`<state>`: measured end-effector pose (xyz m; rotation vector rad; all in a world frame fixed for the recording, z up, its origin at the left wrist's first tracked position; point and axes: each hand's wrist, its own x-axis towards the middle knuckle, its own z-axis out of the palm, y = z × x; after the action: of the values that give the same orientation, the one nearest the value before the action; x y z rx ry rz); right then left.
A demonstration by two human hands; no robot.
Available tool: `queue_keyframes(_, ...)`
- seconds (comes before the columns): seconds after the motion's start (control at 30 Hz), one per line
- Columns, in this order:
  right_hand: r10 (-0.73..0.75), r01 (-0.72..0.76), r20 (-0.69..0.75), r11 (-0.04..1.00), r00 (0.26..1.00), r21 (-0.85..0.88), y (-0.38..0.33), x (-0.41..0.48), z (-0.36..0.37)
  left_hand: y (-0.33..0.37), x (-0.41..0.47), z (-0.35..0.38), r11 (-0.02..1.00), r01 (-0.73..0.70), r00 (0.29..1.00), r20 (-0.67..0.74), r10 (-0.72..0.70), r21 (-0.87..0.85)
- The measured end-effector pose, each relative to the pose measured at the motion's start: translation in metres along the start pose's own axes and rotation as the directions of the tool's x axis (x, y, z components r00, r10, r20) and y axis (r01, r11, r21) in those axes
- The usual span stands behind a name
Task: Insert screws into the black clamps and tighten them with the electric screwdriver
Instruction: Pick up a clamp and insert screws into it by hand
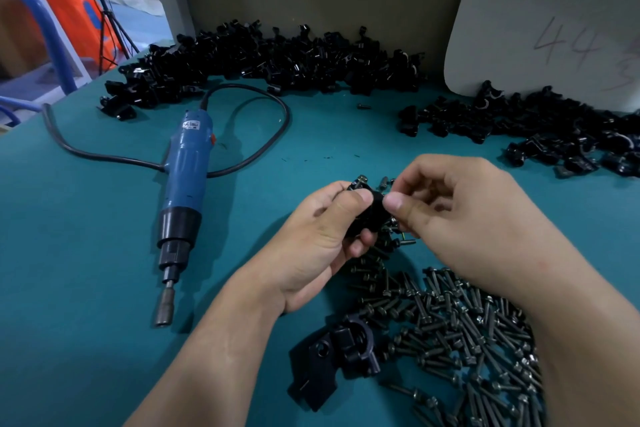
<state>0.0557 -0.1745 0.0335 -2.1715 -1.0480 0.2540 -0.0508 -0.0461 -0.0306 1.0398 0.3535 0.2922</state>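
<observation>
From beside the counter (86,270), both hands meet over its middle. The left hand (311,246) has a closed grip on 1 black clamp (372,215), thumb across its near face and fingers curled underneath, holding it clear of the surface. The right hand (467,218) comes in from the right, its thumb and forefinger pinched tight at the clamp's right end. Whether a screw sits between them I cannot tell.

The loose screws (467,333) lie scattered just below the right wrist. The electric screwdriver (187,184) lies untouched well to the left of the left hand. Its long axis runs from the far side towards the person, bit end nearest them.

It is nearer the left hand, but that hand is busy. Driving probably means a right-hand reach across or swapping the clamp over.

A 2nd clamp (332,357) rests below the left wrist.
</observation>
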Motion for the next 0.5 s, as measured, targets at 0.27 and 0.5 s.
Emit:
queue_keyframes(0.27,0.055,-0.045,0.063,0.987,0.996,-0.151,-0.003,0.001,0.008,0.000,-0.002,0.003,0.999,-0.017,1.000,0.016,0.016,0.043)
queue_keyframes(0.5,0.044,-0.017,0.156,0.986,0.987,-0.168,0.000,-0.001,-0.003,-0.002,0.000,0.000,0.999,-0.013,0.999,0.031,0.012,0.050)
